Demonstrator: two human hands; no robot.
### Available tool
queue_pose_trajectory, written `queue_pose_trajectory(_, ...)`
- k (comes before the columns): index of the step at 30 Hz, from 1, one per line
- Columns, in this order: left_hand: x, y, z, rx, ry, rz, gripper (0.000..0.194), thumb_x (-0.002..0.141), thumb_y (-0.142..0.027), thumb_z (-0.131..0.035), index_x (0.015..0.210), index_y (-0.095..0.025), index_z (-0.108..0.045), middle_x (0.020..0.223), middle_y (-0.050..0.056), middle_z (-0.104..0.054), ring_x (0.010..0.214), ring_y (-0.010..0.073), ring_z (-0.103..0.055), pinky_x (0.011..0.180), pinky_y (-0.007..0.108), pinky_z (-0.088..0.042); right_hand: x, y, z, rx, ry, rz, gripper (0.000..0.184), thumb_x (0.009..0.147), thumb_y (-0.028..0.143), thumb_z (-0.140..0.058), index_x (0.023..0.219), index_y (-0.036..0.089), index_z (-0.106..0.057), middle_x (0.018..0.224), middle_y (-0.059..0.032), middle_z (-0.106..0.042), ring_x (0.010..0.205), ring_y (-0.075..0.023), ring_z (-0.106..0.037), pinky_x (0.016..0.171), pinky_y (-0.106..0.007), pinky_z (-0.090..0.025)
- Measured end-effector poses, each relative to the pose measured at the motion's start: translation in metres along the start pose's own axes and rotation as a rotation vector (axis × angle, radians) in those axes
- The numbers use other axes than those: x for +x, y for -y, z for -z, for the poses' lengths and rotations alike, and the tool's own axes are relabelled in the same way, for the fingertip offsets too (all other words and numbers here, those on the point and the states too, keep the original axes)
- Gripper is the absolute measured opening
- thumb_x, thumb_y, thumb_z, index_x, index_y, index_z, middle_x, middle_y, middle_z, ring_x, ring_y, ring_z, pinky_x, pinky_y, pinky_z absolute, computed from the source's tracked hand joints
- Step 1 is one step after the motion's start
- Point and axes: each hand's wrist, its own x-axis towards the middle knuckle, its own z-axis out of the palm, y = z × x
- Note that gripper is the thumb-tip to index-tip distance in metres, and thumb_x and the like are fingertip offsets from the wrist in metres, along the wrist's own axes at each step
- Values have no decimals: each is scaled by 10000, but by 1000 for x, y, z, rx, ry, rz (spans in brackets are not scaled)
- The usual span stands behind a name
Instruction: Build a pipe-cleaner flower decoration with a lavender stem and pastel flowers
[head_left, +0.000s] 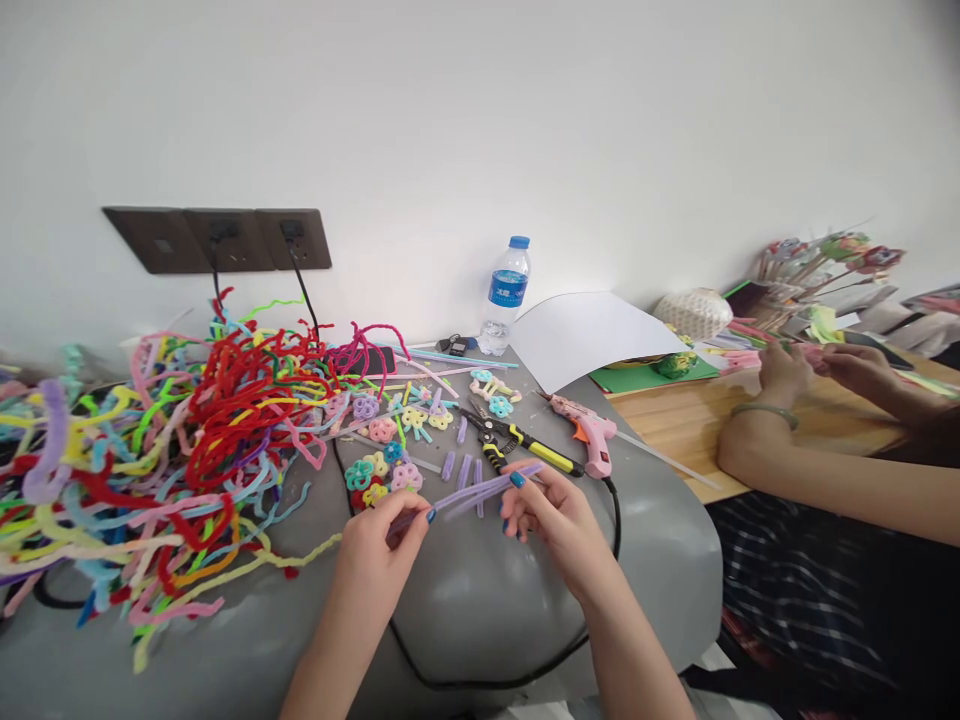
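Stretched between my two hands are light purple pipe cleaners point(480, 491), held just above the grey table. My left hand point(388, 535) pinches one end between thumb and fingertips. At the other end, my right hand point(551, 520) grips them between thumb and fingers. Several short cut purple pipe cleaner pieces point(464, 470) lie just beyond. Behind my right hand rest pliers with black and yellow handles point(536, 447). Small looped pipe cleaner flowers point(406, 477) in several colours lie beyond my left hand.
A big tangle of coloured pipe cleaners point(225, 420) covers the left. A pink glue gun point(585, 428) lies at right, its black cord point(517, 684) looping across the front. A water bottle point(506, 300) and white paper point(592, 335) are near the wall. Another person's hands point(787, 375) work at right.
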Motion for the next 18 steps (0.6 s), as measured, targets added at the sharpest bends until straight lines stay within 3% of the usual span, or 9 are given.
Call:
queue_pose_trajectory(3,-2,4,3,106,-48,-35,166,847,-316,-566,764,-242,-689,636,1,-748,556,193,-736,518,236,-525,3,-3,15,-129,-83,74,580,754,724,-733,979,212,-581,556,18,-655,390,-137,-535,406,-237,-367)
queue_pose_trajectory(7,-5,9,7,155,-58,-34,196,854,-315,-529,804,-245,-706,655,4,-779,597,207,-775,529,237,-543,12,0,55,-456,-522,300,455,786,642,-686,937,227,-572,590,25,-610,527,-169,-557,521,-275,-403)
queue_pose_trajectory(10,-9,12,6,157,-27,-30,199,849,-290,-511,823,-252,-704,665,-8,-788,624,203,-789,538,228,-555,20,4,88,-753,-763,274,385,767,599,-628,877,239,-547,715,-27,-648,640,-221,-604,601,-327,-425)
queue_pose_trajectory(13,-11,15,4,148,-18,-43,163,855,-274,-515,840,-259,-677,688,-29,-794,633,185,-793,544,209,-558,28,6,107,-959,-765,87,400,721,614,-630,836,257,-492,753,-44,-652,681,-256,-628,601,-339,-413)
queue_pose_trajectory(16,-13,19,1,162,-38,-93,106,857,-247,-531,814,-259,-626,660,-57,-772,594,149,-774,529,176,-537,34,6,112,-1055,-669,-92,409,729,636,-636,811,264,-487,776,-61,-684,708,-274,-655,595,-335,-400)
queue_pose_trajectory(18,-14,21,1,192,-53,-146,100,853,-218,-535,796,-257,-607,626,-75,-744,542,122,-742,506,158,-512,39,7,112,-1084,-637,-133,388,732,625,-645,784,263,-514,766,-68,-699,711,-283,-657,594,-333,-384)
